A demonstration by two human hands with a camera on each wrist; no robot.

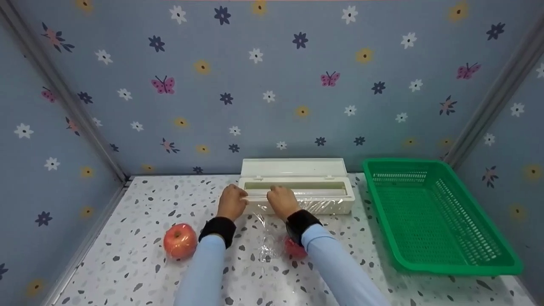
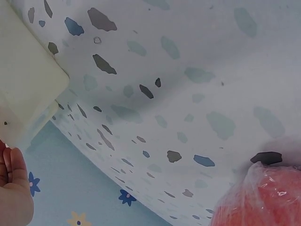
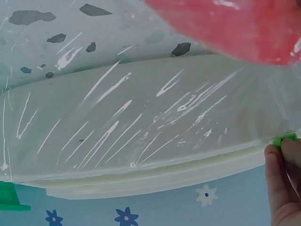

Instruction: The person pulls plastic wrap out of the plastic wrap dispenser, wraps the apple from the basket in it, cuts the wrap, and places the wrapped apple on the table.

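Note:
A white cling film dispenser (image 1: 335,206) stands at the back of the table, lid raised, with the film roll (image 1: 314,192) inside. My left hand (image 1: 232,203) grips its front left corner, thumb and bent fingers at the edge. My right hand (image 1: 282,201) pinches a small green slide cutter (image 3: 285,139) on the front rim. Clear cling film (image 3: 113,127) hangs in creases down the dispenser's front and onto the table. Beneath the film, a red apple (image 1: 295,248) is partly hidden by my right wrist. Another apple (image 1: 180,241), wrapped in film, sits left of my left forearm.
A green plastic basket (image 1: 459,268) stands at the right of the speckled table (image 1: 140,272). Flower-patterned panels (image 1: 272,85) rise behind the table and along both sides. The dispenser's raised lid (image 1: 293,167) is close to the back panel.

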